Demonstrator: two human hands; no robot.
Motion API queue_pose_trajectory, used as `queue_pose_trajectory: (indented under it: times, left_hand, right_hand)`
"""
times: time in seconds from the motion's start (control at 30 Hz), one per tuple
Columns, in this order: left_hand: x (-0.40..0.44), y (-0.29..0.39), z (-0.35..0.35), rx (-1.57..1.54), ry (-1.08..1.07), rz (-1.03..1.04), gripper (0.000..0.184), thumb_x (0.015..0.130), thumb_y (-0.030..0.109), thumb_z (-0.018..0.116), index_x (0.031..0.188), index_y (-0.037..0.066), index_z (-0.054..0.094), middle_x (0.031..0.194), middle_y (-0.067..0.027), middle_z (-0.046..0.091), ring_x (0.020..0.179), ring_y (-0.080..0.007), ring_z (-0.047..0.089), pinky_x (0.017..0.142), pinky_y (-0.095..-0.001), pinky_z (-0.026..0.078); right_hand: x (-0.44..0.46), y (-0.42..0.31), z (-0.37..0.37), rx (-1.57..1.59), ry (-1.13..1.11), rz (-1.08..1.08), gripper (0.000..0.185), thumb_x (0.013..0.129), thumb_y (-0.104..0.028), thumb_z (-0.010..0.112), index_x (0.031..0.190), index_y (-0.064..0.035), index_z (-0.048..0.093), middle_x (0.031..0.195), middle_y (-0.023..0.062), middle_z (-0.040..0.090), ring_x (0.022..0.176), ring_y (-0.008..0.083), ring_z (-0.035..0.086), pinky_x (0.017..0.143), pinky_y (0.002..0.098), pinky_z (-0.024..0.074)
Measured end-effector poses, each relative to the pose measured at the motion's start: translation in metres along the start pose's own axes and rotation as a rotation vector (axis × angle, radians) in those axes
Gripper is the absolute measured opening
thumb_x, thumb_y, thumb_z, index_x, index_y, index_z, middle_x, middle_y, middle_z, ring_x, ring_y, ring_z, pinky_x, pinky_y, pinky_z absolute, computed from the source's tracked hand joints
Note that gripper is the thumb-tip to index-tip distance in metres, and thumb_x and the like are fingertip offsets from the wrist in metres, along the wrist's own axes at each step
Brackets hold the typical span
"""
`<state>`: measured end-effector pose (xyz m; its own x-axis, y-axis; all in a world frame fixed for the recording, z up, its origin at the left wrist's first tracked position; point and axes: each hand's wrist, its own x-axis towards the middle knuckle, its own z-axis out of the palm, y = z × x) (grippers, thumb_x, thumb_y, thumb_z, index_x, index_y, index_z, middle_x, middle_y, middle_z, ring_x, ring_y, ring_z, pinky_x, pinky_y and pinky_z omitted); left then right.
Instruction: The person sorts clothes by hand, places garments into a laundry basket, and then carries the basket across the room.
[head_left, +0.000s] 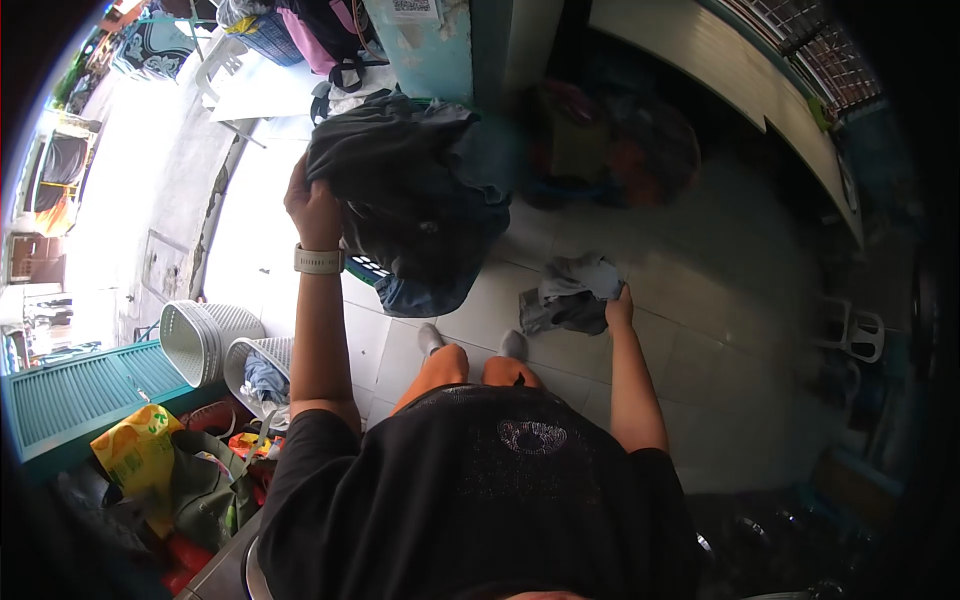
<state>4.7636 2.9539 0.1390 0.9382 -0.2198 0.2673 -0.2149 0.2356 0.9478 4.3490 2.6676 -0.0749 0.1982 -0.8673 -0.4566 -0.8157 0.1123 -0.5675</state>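
Observation:
My left hand point(313, 208), with a pale-banded watch on its wrist, is closed on the edge of a dark grey garment point(385, 150). That garment lies over a heap of dark clothes, and a blue denim piece point(425, 297) hangs from the heap's near side. Beneath the heap, part of a laundry basket point(367, 266) shows. Out to the right, my right hand point(619, 309) grips a crumpled grey garment point(575, 290), which hangs above the tiled floor. Its exact kind cannot be made out.
Another heap of clothes point(610, 145) sits in shadow at the back right. White baskets point(205, 340) stand at the left, one holding clothes. Bags point(205, 490) lie at the lower left. A teal pillar point(425, 50) rises behind the basket, and a white chair point(852, 330) is far right.

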Motion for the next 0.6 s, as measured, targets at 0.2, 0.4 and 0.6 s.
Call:
queue_pose_trajectory:
  times: [0.2, 0.4, 0.6]
  left_hand:
    - [0.012, 0.097, -0.012, -0.037, -0.022, 0.291, 0.029, 0.093, 0.004, 0.04, 0.118, -0.008, 0.051, 0.108, -0.0152, 0.061, 0.093, -0.0206, 0.061, 0.081, -0.0281, 0.049]
    - [-0.009, 0.063, -0.007, 0.496, -0.588, -0.135, 0.023, 0.079, 0.014, 0.072, 0.088, -0.006, 0.065, 0.082, 0.0014, 0.06, 0.067, -0.0057, 0.055, 0.062, -0.0225, 0.046]
    - [-0.086, 0.035, 0.04, 0.39, -0.72, 0.298, 0.018, 0.071, 0.008, 0.066, 0.089, 0.006, 0.066, 0.094, -0.0118, 0.056, 0.079, -0.0276, 0.057, 0.073, -0.0347, 0.048]
  right_hand:
    - [-0.005, 0.03, 0.043, -0.067, -0.309, 0.015, 0.041, 0.092, -0.019, 0.052, 0.129, -0.0053, 0.043, 0.112, 0.0151, 0.06, 0.103, 0.0258, 0.058, 0.09, 0.0365, 0.0438]
    - [-0.031, -0.067, 0.065, -0.157, -0.435, -0.408, 0.051, 0.083, -0.032, 0.065, 0.123, -0.0054, 0.049, 0.106, 0.0174, 0.062, 0.104, 0.0314, 0.058, 0.086, 0.039, 0.047]
    - [-0.146, -0.247, 0.059, 0.359, -0.085, -1.096, 0.067, 0.076, -0.031, 0.072, 0.13, -0.0066, 0.041, 0.111, 0.0136, 0.057, 0.111, 0.0339, 0.052, 0.095, 0.0415, 0.0429]
